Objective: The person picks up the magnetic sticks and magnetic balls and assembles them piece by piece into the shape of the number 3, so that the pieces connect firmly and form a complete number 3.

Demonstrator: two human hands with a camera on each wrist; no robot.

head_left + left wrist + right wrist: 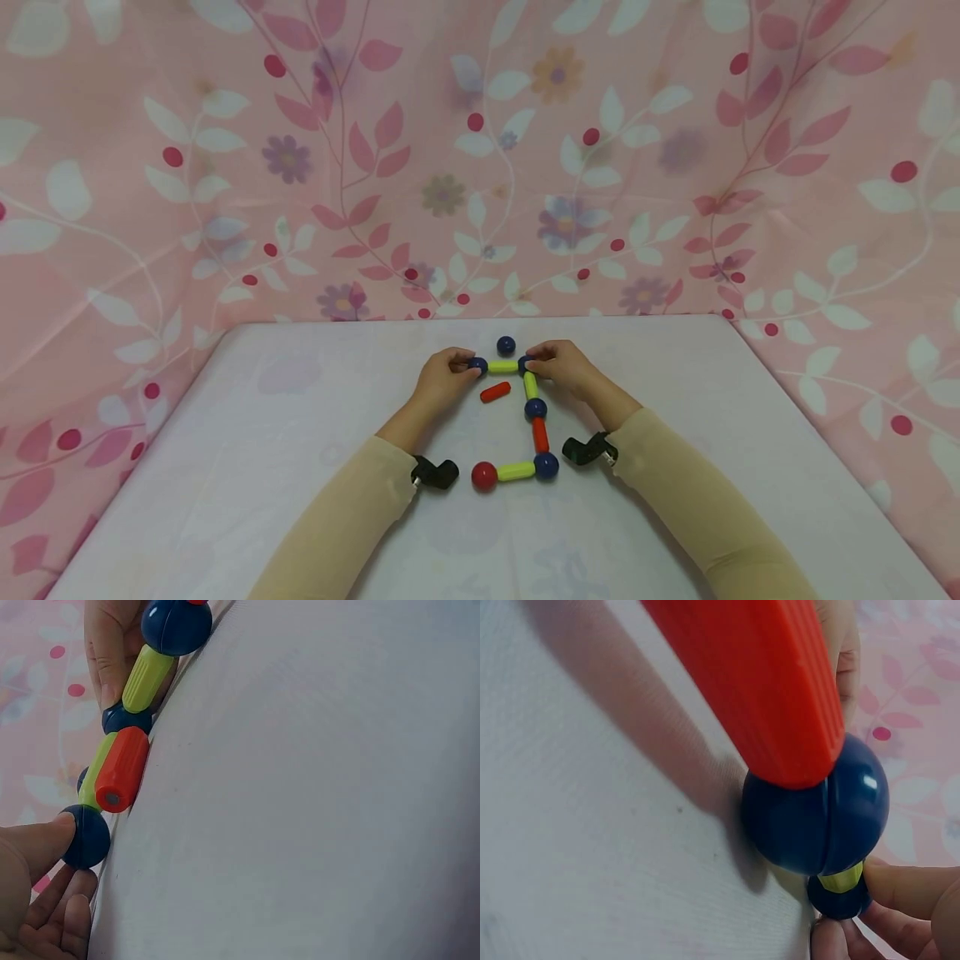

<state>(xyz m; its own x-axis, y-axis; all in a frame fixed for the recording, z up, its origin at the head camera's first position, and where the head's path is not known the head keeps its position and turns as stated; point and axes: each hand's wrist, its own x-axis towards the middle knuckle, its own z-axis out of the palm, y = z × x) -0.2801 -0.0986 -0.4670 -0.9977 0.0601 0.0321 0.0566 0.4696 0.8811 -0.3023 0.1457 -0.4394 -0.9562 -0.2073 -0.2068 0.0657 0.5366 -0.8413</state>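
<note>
My left hand (442,377) pinches a blue ball (88,838) between thumb and fingers. From that ball a yellow-green magnetic rod (503,367) runs right to another blue ball (525,364), which my right hand (566,365) pinches. A second yellow-green rod (531,386) leads from this corner toward the front to a blue ball (536,408). The chain goes on through a red rod (541,435), a blue ball (547,466) and a yellow-green rod (516,472), ending at a red ball (484,476).
A loose red rod (121,769), with a small grey disc in its end, lies inside the shape just in front of the top rod. Behind that rod sits a loose blue ball (506,345). The white table (225,467) meets a flowered pink cloth (420,167) at the back.
</note>
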